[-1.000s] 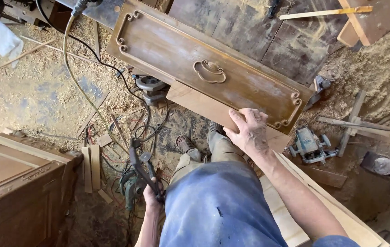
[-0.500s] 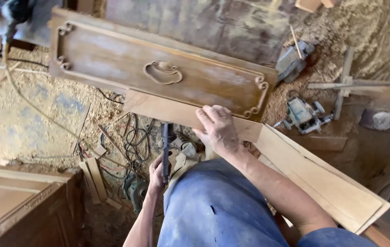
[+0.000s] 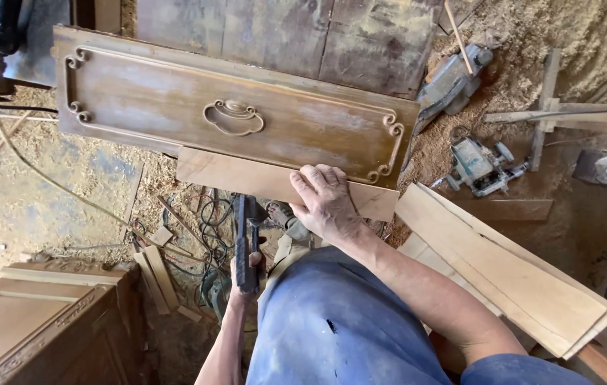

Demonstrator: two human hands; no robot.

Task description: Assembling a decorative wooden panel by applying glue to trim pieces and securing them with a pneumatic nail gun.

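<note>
two hands are at work here. our right hand (image 3: 326,203) lies flat, with the fingers spread a little, on a plain pale wooden board (image 3: 246,178); it grips nothing, only presses on the right part of the board. this board rests across our blue trousers (image 3: 339,328) and its far edge goes under a long brown carved wooden panel with a curled ornament in the middle (image 3: 175,114). our left hand (image 3: 245,281) is lower, beside the left knee, and its fingers are closed around a dark long tool (image 3: 244,239) that points away from us, just beside the near edge of the board; we cannot tell which kind of tool it is.

to the right of the knee, several pale planks (image 3: 510,274) lean together. further on the sawdust floor (image 3: 33,192) lie two grey power tools (image 3: 478,165), and black cables (image 3: 211,214) are tangled near the dark tool. at the lower left stands a brown wooden cabinet with a carved edge (image 3: 26,321).
</note>
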